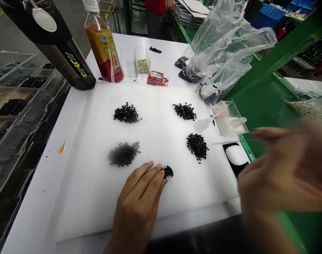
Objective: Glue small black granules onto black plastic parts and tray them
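Observation:
My left hand rests on the white foam mat. Its fingers are together and its fingertips hold a small black-and-clear part, mostly covered by them. My right hand is raised at the right edge, smeared by motion, so its fingers cannot be made out. Several piles of tiny black pieces lie on the mat: a far left pile, a near left pile, a far right pile and a near right pile.
A dark tumbler and a drink bottle stand back left. Clear bags of black pieces sit back right. A clear tray, dropper and white mouse line the right side. Divided bins are left; a person stands behind.

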Demonstrator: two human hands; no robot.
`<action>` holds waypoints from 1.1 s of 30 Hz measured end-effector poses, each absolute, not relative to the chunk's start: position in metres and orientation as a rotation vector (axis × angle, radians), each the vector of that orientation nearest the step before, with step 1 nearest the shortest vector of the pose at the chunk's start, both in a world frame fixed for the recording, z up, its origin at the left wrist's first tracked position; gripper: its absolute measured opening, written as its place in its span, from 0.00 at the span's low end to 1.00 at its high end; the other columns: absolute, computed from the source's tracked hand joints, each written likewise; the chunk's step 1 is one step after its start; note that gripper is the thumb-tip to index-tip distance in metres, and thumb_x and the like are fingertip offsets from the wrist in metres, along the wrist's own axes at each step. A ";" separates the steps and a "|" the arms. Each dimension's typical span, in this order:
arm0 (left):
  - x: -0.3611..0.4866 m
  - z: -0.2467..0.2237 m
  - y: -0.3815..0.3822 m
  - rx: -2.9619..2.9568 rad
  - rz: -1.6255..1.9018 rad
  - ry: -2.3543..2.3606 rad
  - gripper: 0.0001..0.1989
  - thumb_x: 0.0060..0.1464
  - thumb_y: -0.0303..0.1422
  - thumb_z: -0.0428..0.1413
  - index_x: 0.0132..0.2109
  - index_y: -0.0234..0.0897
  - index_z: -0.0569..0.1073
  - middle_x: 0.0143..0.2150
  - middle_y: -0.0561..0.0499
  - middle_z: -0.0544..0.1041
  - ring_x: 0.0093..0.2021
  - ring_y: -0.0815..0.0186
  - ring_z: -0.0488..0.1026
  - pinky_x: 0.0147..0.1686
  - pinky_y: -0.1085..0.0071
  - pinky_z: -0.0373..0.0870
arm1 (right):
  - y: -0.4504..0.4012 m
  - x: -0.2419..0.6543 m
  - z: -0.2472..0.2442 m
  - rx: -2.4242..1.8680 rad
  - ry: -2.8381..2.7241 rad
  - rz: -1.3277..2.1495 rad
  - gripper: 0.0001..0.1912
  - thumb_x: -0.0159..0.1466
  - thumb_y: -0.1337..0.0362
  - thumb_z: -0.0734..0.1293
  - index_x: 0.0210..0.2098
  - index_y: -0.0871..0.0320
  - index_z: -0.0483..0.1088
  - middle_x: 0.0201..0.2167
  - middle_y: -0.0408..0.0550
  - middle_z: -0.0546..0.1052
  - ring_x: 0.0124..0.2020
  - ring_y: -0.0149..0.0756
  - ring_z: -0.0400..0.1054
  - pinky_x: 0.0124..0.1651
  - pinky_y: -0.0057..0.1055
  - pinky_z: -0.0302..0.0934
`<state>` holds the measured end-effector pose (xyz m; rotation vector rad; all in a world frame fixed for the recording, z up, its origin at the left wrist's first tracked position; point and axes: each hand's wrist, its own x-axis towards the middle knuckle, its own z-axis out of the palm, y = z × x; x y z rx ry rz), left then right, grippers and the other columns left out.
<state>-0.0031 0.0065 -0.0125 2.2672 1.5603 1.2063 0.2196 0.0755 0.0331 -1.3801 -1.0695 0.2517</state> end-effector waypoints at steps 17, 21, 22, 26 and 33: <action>0.000 -0.010 0.007 2.205 1.169 1.595 0.11 0.64 0.22 0.60 0.52 0.31 0.79 0.51 0.46 0.84 0.57 0.59 0.78 0.57 0.58 0.79 | 0.065 0.169 -0.005 -1.104 -1.521 0.119 0.23 0.66 0.77 0.70 0.57 0.50 0.76 0.39 0.44 0.82 0.35 0.39 0.79 0.39 0.41 0.78; -0.001 -0.009 0.006 2.197 1.171 1.610 0.11 0.64 0.22 0.60 0.52 0.32 0.79 0.51 0.47 0.84 0.57 0.60 0.77 0.59 0.60 0.78 | 0.067 0.169 -0.006 -1.081 -1.532 0.085 0.25 0.64 0.80 0.70 0.56 0.53 0.77 0.39 0.45 0.82 0.35 0.37 0.79 0.39 0.38 0.77; -0.001 -0.009 0.006 2.197 1.171 1.610 0.10 0.64 0.22 0.60 0.51 0.32 0.79 0.51 0.47 0.84 0.57 0.60 0.78 0.59 0.60 0.78 | 0.067 0.170 -0.006 -1.083 -1.536 0.088 0.25 0.64 0.81 0.70 0.56 0.54 0.76 0.39 0.45 0.82 0.35 0.36 0.79 0.39 0.38 0.77; -0.002 -0.009 0.007 2.193 1.164 1.609 0.11 0.64 0.22 0.60 0.52 0.32 0.79 0.51 0.47 0.84 0.57 0.60 0.78 0.58 0.59 0.78 | 0.065 0.172 -0.006 -1.098 -1.537 0.113 0.24 0.64 0.80 0.70 0.56 0.53 0.77 0.40 0.45 0.82 0.35 0.37 0.79 0.40 0.39 0.77; 0.000 -0.008 0.006 2.142 1.172 1.581 0.10 0.63 0.21 0.61 0.50 0.32 0.80 0.50 0.47 0.83 0.57 0.60 0.76 0.60 0.60 0.77 | 0.071 0.170 -0.006 -1.019 -1.319 0.002 0.12 0.67 0.73 0.70 0.49 0.58 0.80 0.34 0.47 0.81 0.31 0.38 0.77 0.28 0.35 0.74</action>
